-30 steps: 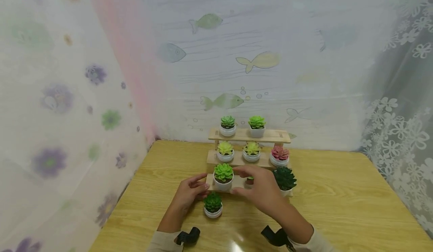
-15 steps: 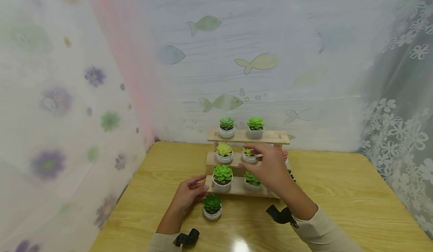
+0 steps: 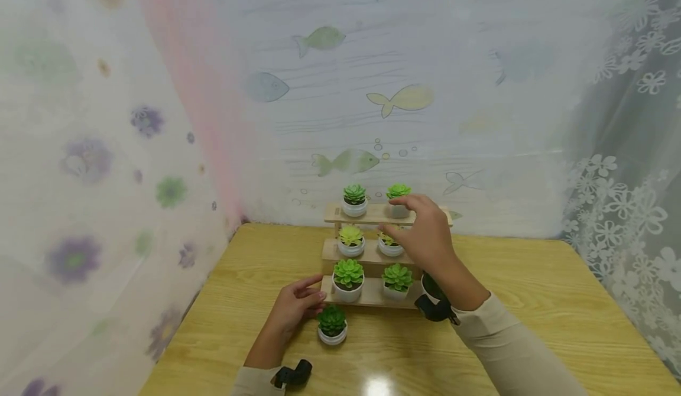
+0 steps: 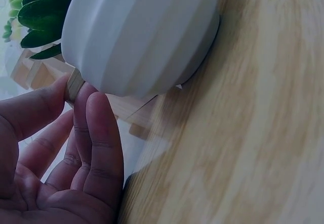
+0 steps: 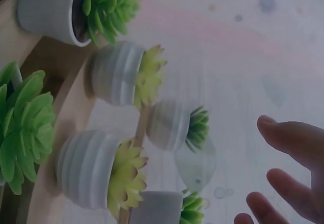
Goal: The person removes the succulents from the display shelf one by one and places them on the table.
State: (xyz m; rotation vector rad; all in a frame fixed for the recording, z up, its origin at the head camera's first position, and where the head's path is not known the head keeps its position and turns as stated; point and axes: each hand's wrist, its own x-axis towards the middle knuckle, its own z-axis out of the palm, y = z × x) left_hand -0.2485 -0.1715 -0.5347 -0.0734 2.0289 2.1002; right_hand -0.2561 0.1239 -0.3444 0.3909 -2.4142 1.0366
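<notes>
A three-tier wooden plant stand holds several potted succulents. My left hand pinches the left end of its lowest board between thumb and fingers; the left wrist view shows that board end. Just in front stands a dark green succulent in a ribbed white pot. Over the right side of the stand, my right hand has thumb and fingers spread, holding nothing. It is nearest the bright green succulent in a square white pot on the top tier. In the right wrist view its fingers are apart from the pots.
The top tier also bears a blue-green succulent. Yellow-green succulents stand on the middle tier, and green ones on the lowest. A dark succulent at lower right is partly behind my right wrist. Patterned curtains border the wooden table.
My right hand has risen from the lowest tier past the middle one to the top tier, uncovering the green succulent at lower right. My left hand stays at the board end.
</notes>
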